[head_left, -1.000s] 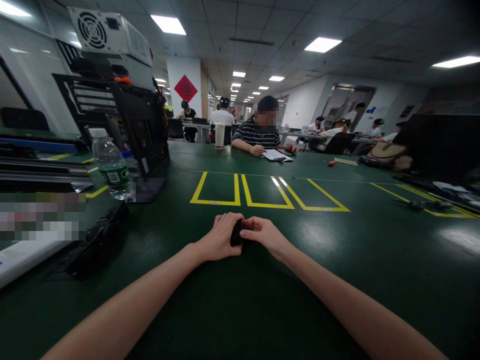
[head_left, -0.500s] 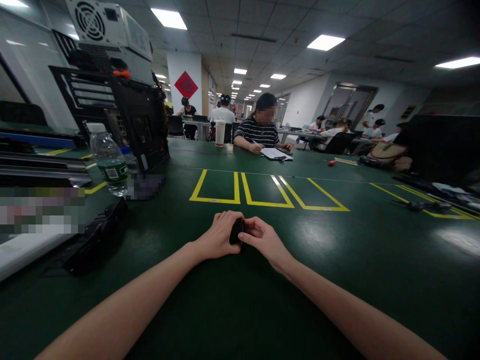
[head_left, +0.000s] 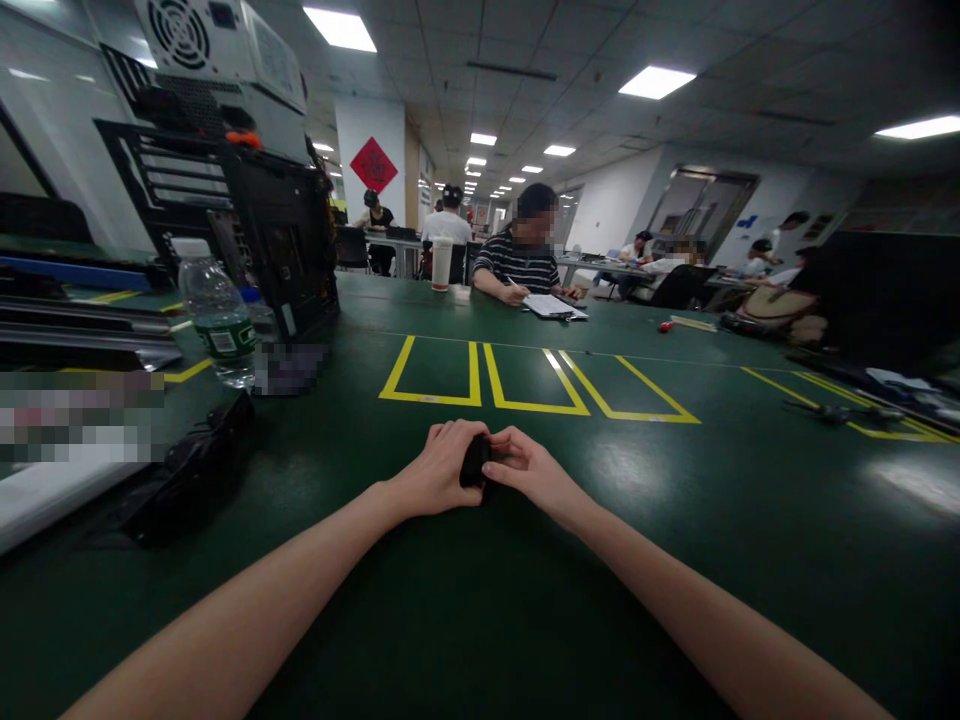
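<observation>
Between my hands, just above or on the green table (head_left: pixel 480 600), is a small black object (head_left: pixel 474 462) with a rounded, box-like shape; its kind does not show. My left hand (head_left: pixel 441 468) wraps round its left side, thumb below and fingers over the top. From the right, my right hand (head_left: pixel 529 468) pinches at its edge with thumb and fingertips. Much of the object is hidden by my fingers. Beyond my hands, yellow tape outlines (head_left: pixel 536 408) mark the tabletop.
To the left stand a water bottle (head_left: pixel 216 315), a black computer case (head_left: pixel 281 240) with a power supply (head_left: pixel 225 55) on top, and a black strap-like item (head_left: pixel 187 470). Across the table a person (head_left: pixel 521 250) writes on a clipboard (head_left: pixel 553 306) near a white cup (head_left: pixel 442 264).
My right hand has shifted very slightly to the right at the black object's edge. My left hand keeps its hold, and the view has moved only a little.
</observation>
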